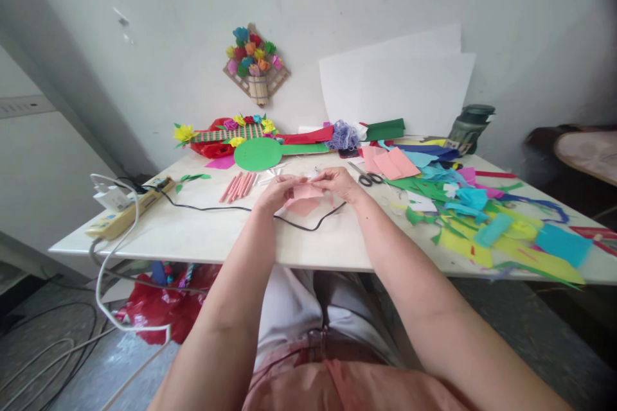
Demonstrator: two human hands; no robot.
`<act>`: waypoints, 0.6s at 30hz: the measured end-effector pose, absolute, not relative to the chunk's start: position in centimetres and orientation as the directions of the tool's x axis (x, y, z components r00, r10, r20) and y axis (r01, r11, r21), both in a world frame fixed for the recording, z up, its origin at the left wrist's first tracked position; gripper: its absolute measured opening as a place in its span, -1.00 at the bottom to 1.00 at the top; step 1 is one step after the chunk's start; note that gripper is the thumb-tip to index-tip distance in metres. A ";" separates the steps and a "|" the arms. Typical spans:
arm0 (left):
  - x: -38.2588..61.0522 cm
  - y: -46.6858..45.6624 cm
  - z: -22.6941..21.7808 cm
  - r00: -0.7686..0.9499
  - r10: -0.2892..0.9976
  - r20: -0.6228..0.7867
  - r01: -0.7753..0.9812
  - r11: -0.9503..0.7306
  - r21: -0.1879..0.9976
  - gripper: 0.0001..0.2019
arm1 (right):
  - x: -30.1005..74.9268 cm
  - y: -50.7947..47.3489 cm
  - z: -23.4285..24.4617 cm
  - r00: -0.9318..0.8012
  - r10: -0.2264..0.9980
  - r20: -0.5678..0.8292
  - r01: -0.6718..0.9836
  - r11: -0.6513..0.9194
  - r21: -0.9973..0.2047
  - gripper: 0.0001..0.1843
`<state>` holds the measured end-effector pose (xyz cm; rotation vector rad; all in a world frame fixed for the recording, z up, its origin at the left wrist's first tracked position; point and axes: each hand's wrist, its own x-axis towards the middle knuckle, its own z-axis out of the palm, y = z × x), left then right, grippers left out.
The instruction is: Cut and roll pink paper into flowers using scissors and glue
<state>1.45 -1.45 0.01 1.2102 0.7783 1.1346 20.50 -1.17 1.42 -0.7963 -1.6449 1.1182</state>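
Note:
My left hand (pixel 277 192) and my right hand (pixel 340 183) meet over the middle of the white table (pixel 202 237). Both pinch a small pink paper piece (pixel 306 192) between their fingertips. A second pink piece (pixel 303 207) lies flat on the table just under them. Several rolled pink paper sticks (pixel 238 186) lie to the left of my left hand. Black-handled scissors (pixel 367 176) rest close to the right of my right hand. A black cable (pixel 216 208) runs across the table below my hands.
A power strip (pixel 128 209) sits at the table's left edge. Coloured paper scraps (pixel 486 225) cover the right side. A green paper disc (pixel 258 154), paper flowers (pixel 226 131) and white sheets (pixel 400 87) stand at the back. A red bag (pixel 164 308) lies under the table.

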 end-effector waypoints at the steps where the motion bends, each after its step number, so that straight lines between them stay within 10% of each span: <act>1: 1.4 -1.4 0.0 0.287 0.952 0.104 -0.244 -0.032 0.969 -0.69 | 20.5 -1.1 1.4 -0.326 0.879 0.347 0.002 0.368 -0.930 -0.78; 18: 1.3 -1.9 0.6 0.307 0.945 0.115 -0.239 -0.040 0.970 -0.62 | 20.5 -1.1 1.4 -0.295 0.883 0.365 -0.012 0.378 -0.926 -0.70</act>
